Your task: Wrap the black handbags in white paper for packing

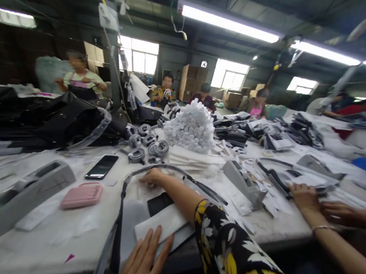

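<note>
My left hand (142, 265) lies at the table's near edge with its fingers stretched out flat, on the corner of a white sheet (166, 221) over a dark piece. My right arm, in a black sleeve with yellow and white flowers, reaches forward across the table. My right hand (152, 176) rests palm down on a small white piece, fingers lying flat and nothing visibly gripped. It sits just inside a long black strap (121, 201) that loops past the hand and runs down off the near edge.
A black phone (101, 167) and a pink case (82, 195) lie to the left, near a grey dispenser (30, 190). Another grey dispenser (244, 182) stands right of my arm. Behind are coiled rolls (144, 143), a heap of white rolls (193, 127) and black bags (52, 118). A co-worker's hands (306, 196) work at the right; several people sit at the far side.
</note>
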### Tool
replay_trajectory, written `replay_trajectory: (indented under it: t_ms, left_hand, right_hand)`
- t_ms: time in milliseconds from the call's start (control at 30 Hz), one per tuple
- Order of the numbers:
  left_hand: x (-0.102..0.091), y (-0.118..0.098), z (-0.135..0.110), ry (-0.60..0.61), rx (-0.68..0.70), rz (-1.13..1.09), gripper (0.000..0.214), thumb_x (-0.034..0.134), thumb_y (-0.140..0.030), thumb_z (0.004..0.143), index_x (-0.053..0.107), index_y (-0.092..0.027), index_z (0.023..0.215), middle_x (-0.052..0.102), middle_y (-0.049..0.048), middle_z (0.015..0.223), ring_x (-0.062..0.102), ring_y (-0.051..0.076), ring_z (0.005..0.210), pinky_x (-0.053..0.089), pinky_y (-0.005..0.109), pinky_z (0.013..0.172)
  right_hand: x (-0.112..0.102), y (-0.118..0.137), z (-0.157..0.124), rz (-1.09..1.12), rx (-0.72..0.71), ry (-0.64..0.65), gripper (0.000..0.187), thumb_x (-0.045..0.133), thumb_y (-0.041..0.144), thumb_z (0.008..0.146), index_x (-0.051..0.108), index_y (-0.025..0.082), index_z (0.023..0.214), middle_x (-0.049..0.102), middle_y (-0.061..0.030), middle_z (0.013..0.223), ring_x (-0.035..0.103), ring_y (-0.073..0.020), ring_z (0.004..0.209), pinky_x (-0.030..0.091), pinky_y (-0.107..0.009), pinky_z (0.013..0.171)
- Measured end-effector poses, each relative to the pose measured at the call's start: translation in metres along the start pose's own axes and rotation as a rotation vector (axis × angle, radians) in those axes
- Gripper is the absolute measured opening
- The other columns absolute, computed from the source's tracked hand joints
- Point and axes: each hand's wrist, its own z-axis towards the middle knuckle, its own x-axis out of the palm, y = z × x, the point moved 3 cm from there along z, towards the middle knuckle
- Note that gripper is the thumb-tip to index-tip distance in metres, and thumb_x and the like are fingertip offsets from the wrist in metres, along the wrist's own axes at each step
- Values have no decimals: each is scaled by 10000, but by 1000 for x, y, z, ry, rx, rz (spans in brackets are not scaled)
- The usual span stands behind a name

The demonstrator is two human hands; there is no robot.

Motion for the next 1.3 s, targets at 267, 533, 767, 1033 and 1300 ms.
replay_trajectory:
  t_ms: [267, 533, 767, 1033, 1300]
  left_hand:
    - [-7, -4, 5, -35, -42, 4, 521, 285, -106, 1002, 496, -294, 1440, 560, 53, 1449, 575, 246, 1284, 541, 393, 989]
    - [-18, -7, 14, 7, -39, 21, 483, 317, -124, 1007, 519, -277, 1419, 596, 87, 1404, 596, 251, 1258, 577, 392, 961]
    - [-19, -11, 13, 32, -39, -14, 481, 320, -131, 1007, 508, -271, 1427, 594, 97, 1405, 597, 258, 1257, 575, 403, 963]
    - [-19, -13, 11, 22, -46, -8, 471, 348, -134, 1007, 514, -282, 1421, 597, 88, 1404, 600, 251, 1255, 578, 394, 955]
    - [-20, -9, 11, -36, -148, -130, 326, 434, -171, 997, 628, -146, 1259, 723, 111, 1185, 668, 229, 1140, 551, 370, 1003]
  right_hand:
    - [-29, 8, -13, 385, -201, 110, 259, 788, 282, 819, 694, 102, 980, 732, -27, 792, 689, -105, 707, 509, -156, 610]
    - [-36, 23, -67, 554, -579, 161, 376, 859, 419, 643, 787, 125, 866, 782, -58, 839, 726, -181, 791, 565, -324, 848]
    - [-38, 26, -77, 652, -621, 106, 433, 851, 499, 629, 790, 124, 835, 773, -49, 788, 712, -167, 736, 573, -322, 822]
    - [-56, 50, -89, 582, -723, 99, 299, 792, 423, 743, 782, 140, 839, 777, -37, 816, 725, -167, 770, 579, -309, 819]
    - [-35, -17, -203, 187, -988, 182, 280, 591, 129, 916, 744, 205, 1137, 759, -72, 1098, 722, -176, 1013, 578, -285, 908]
